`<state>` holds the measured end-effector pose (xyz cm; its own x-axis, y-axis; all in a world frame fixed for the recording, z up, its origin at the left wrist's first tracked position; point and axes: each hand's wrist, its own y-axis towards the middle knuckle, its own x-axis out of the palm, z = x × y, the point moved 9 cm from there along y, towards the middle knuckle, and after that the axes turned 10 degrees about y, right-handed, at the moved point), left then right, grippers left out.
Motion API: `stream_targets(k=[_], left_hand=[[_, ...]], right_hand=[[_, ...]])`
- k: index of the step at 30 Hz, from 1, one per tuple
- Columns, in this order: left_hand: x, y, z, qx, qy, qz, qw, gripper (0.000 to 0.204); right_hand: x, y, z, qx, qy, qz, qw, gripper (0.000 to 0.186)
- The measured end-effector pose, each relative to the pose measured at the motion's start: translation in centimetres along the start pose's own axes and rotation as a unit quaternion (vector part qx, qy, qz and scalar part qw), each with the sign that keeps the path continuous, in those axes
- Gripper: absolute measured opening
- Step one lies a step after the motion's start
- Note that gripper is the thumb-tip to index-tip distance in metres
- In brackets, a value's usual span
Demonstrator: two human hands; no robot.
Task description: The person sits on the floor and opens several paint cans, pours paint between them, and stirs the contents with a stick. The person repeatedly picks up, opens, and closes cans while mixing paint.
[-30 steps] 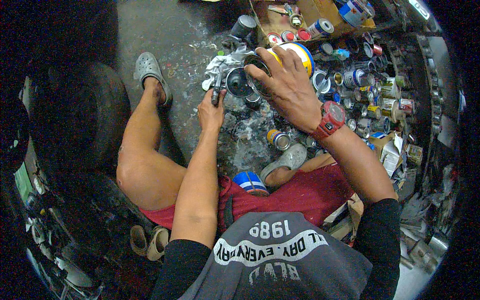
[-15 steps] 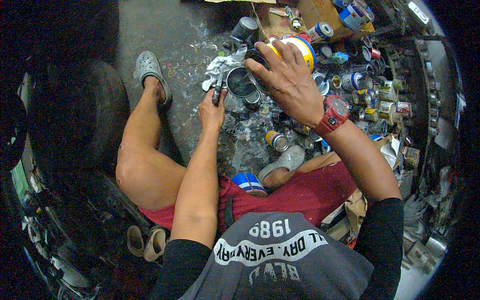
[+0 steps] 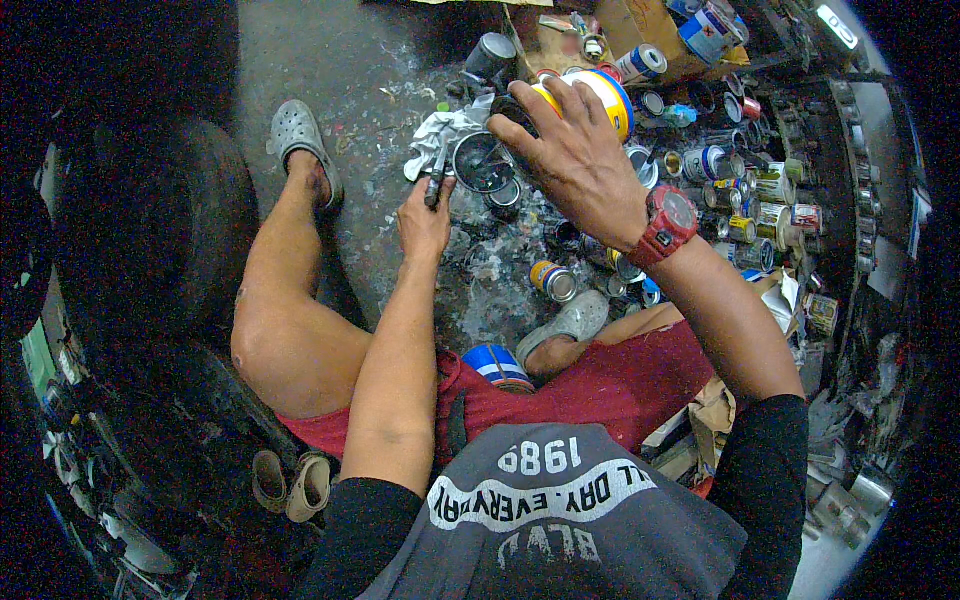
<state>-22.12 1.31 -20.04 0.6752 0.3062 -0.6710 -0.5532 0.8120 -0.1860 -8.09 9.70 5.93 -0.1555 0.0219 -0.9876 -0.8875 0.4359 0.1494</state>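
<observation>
My right hand [image 3: 580, 165] is closed over a large paint can [image 3: 604, 96] with a white, yellow and blue label. The can is tilted, its dark open end toward the left over a round cup [image 3: 484, 165] with dark contents. My left hand [image 3: 424, 222] is closed on a slim tool with a dark handle [image 3: 434, 190], beside the cup's left edge; the tool's kind is unclear. Some left fingers are hidden, and I cannot tell whether they also touch the cup. A crumpled white rag [image 3: 428, 145] lies just beyond the left hand.
Many paint cans [image 3: 708, 163] crowd the floor at the right. A small yellow-labelled can [image 3: 553, 281] stands near my right foot, and a blue-and-white can [image 3: 497, 367] between my legs. A dark tyre [image 3: 190, 225] stands at the left; a cardboard box [image 3: 640, 25] is at the back.
The cup's inside looks darker and glossier, with a bright reflection. Both hands and the tilted can have barely moved.
</observation>
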Motion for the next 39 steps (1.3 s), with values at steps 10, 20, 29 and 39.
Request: stream_targets(k=[10,20,29,39], left_hand=[[0.2,0.1,-0.4,-0.02,0.006,-0.013,1.0,0.055],[0.5,0.1,-0.5,-0.031,-0.003,-0.029,0.999,0.052],[0.3,0.1,-0.3,-0.014,0.007,-0.008,1.0,0.054],[0.1,0.2,-0.3,-0.024,-0.005,-0.019,1.0,0.055]], right_hand=[[0.3,0.1,0.1,-0.009,-0.014,-0.006,1.0,0.048],[0.2,0.1,-0.1,-0.022,-0.014,-0.003,1.0,0.046],[0.3,0.4,-0.2,-0.029,-0.026,-0.004,0.999,0.051],[0.2,-0.1,1.4,0.052,0.06,0.039,0.996,0.063]])
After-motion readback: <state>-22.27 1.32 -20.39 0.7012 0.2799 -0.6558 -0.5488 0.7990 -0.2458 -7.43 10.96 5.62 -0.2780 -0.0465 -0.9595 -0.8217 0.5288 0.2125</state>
